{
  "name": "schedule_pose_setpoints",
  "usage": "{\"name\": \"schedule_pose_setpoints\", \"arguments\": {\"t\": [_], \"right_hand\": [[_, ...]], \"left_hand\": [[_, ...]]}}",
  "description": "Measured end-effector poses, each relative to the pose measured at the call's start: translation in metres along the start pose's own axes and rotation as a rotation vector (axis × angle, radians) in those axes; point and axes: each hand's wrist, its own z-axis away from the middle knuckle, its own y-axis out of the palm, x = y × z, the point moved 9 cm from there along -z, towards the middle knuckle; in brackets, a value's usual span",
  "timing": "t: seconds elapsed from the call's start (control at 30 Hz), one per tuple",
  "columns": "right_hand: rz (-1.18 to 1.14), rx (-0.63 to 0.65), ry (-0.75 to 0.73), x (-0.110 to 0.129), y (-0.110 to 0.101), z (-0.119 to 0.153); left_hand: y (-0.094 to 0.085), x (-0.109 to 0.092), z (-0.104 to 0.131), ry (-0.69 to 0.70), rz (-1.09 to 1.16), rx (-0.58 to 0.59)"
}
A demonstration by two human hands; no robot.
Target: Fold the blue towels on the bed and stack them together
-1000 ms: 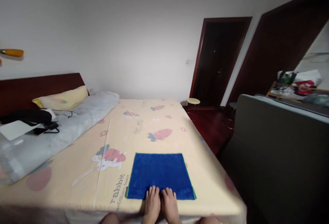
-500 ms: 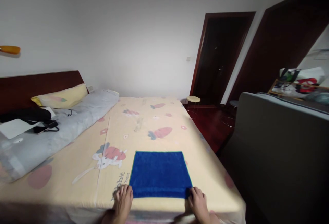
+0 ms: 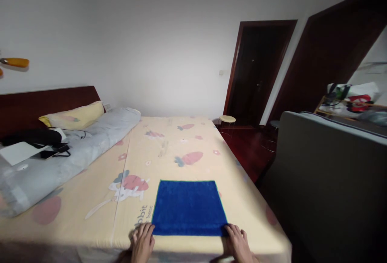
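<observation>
A blue towel point(image 3: 189, 206) with a thin green edge lies spread flat on the bed, near its front side. My left hand point(image 3: 143, 239) is at the towel's near left corner, fingers curled with their tips on the cloth. At the near right corner, my right hand point(image 3: 238, 239) has its fingers bent over the edge in the same way. Both thumbs are mostly hidden. A faint crease runs along the towel's near edge, between the hands.
The bed has a yellow sheet point(image 3: 163, 206) with carrot and rabbit prints. On the left are a grey rolled quilt point(image 3: 99, 138), a yellow pillow point(image 3: 75, 116) and black devices with cables. A grey panel point(image 3: 329, 186) stands to the right; a round stool point(image 3: 227, 119) is near the door.
My hands have shifted slightly outward at the near corners, and the crease along the near edge looks fainter. The whole view has tipped up a little.
</observation>
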Motion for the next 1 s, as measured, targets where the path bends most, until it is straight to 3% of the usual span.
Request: {"name": "schedule_pose_setpoints", "arguments": {"t": [0.3, 0.53, 0.63, 0.8, 1.0], "right_hand": [[-0.058, -0.007, -0.051, 0.005, -0.019, -0.012], [-0.251, 0.202, 0.017, 0.001, -0.028, -0.007], [-0.325, 0.216, 0.103, -0.005, -0.032, -0.010], [-0.402, 0.190, 0.233, -0.016, -0.026, -0.032], [-0.344, 0.161, 0.283, -0.018, -0.012, -0.057]], "left_hand": [[-0.024, -0.002, -0.019, 0.085, 0.190, 0.051], [-0.035, 0.010, -0.007, 0.018, 0.249, -0.127], [-0.034, 0.016, -0.009, -0.006, 0.367, -0.172], [-0.011, 0.031, -0.032, -0.136, 0.494, -0.001], [0.003, 0.031, -0.058, -0.274, 0.341, 0.114]]}}
